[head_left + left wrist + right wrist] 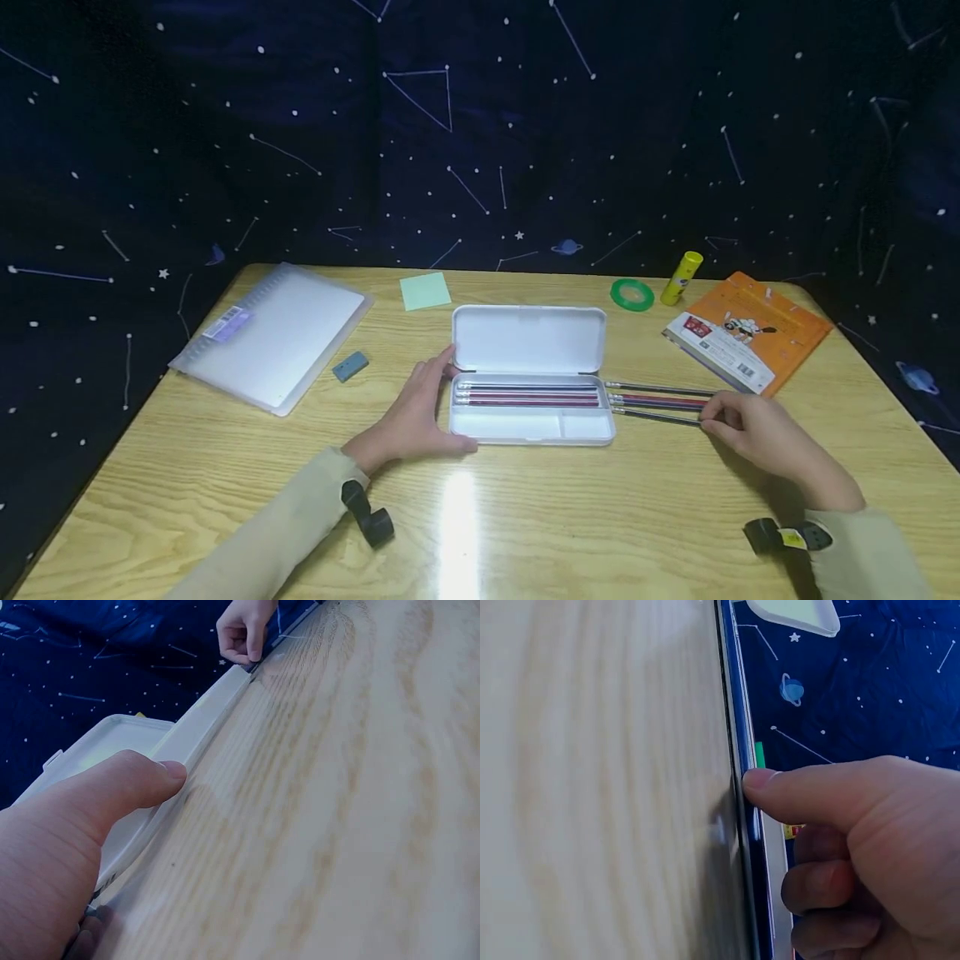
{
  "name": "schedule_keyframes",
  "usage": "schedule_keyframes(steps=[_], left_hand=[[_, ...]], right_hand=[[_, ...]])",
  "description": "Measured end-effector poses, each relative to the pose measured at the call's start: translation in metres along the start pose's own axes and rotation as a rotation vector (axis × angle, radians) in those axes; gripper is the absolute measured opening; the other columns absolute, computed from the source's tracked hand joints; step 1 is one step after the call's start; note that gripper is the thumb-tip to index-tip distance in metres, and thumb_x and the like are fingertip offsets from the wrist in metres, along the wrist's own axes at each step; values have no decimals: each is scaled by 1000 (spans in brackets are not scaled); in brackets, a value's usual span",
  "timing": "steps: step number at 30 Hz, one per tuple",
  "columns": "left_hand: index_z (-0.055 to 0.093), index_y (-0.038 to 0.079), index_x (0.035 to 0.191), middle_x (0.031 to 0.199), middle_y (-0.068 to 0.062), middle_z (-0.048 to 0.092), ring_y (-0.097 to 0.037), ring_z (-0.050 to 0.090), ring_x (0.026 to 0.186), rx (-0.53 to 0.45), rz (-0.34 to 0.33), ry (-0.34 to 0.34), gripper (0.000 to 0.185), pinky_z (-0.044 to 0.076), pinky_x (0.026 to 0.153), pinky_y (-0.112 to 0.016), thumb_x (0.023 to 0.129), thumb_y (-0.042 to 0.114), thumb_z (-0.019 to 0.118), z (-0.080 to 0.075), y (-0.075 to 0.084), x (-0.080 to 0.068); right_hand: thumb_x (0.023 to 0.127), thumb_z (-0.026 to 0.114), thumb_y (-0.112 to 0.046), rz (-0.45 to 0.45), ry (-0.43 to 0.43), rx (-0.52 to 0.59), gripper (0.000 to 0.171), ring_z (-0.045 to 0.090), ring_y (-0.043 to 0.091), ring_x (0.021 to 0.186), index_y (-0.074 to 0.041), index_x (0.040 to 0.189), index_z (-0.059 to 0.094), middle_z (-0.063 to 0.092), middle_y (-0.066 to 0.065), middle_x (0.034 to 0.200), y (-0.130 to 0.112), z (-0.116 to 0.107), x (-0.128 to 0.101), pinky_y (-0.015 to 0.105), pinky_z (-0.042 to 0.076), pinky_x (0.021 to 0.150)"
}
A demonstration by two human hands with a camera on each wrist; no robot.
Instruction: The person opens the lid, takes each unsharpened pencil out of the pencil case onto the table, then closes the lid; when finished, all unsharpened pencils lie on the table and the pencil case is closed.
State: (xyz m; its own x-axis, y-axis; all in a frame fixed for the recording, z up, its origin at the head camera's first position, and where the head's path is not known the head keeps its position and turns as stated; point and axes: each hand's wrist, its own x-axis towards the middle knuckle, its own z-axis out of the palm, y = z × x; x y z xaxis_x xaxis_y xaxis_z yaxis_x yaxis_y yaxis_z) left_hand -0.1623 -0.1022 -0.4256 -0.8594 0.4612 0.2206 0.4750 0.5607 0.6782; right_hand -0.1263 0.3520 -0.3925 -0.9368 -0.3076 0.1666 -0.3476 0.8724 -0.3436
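Pencils [656, 402] — three loose ones lie side by side on the table [225, 467], just right of the pencil case [528, 425], their near ends almost at its right end. Right hand [757, 433] is at their far ends: fingers curled, thumb [810, 791] extended and pressed against the nearest pencil. Right wrist view shows the thumb tip on the dark shaft, the other fingers folded under the palm. Narrow pinch on the pencil ends, though the underside contact is hidden.

Right forearm comes in from the lower right, wrist low, beige sleeve [870, 554] with a black strap at the cuff.

Left hand [416, 417] rests flat against the left end of the case, fingers relaxed and roughly straight, thumb [135, 784] lying along the front lip of the tray — bracing, not gripping. Left forearm angles in from the lower left, same sleeve and strap.

Case is white, open, lid [528, 337] hinged back away from the person. Several more pencils [527, 394] lie lengthwise in its rear section; front compartments hold nothing visible.

Further out:
- grey eraser [350, 366] left of the case
- translucent folder [273, 333] at far left
- green sticky note pad [425, 291] behind the case
- green tape roll [632, 294] and yellow glue stick [681, 278] rear right
- orange booklet [750, 329] at right, behind the right hand

Backdrop is dark blue star-pattern cloth [480, 125].
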Motion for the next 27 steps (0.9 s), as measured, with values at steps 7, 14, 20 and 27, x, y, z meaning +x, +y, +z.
schedule_keyframes(steps=[7, 14, 20, 27], left_hand=[[11, 8, 154, 130, -4, 47, -19, 41, 118, 0, 8, -2, 131, 35, 107, -45, 53, 42, 89, 1, -1, 1], [12, 9, 154, 130, -4, 47, -19, 40, 119, -13, -6, -1, 131, 36, 106, -44, 53, 42, 88, 3, -2, 0], [12, 9, 154, 130, -4, 48, -19, 40, 119, -16, 10, 7, 130, 36, 107, -44, 54, 44, 88, 6, -3, 2], [12, 10, 154, 130, -3, 48, -18, 41, 117, -16, 3, 15, 130, 38, 104, -44, 54, 43, 88, 4, -3, 1]], right_hand=[[81, 72, -3, 53, -17, 14, 11, 32, 2, 55, -10, 81, 64, 40, -6, 61, 1, -3, 8, 23, 27, 48], [84, 67, -5, 67, -41, 17, 6, 33, 4, 52, -9, 83, 63, 40, -5, 60, -3, -9, 21, 23, 28, 48], [90, 63, -14, 85, -85, 60, 7, 37, 8, 54, -8, 87, 64, 43, -3, 62, -26, -11, 42, 24, 30, 49], [90, 66, -18, -37, -152, 161, 5, 40, 8, 57, -14, 89, 68, 43, -5, 63, -71, 11, 69, 22, 33, 51]])
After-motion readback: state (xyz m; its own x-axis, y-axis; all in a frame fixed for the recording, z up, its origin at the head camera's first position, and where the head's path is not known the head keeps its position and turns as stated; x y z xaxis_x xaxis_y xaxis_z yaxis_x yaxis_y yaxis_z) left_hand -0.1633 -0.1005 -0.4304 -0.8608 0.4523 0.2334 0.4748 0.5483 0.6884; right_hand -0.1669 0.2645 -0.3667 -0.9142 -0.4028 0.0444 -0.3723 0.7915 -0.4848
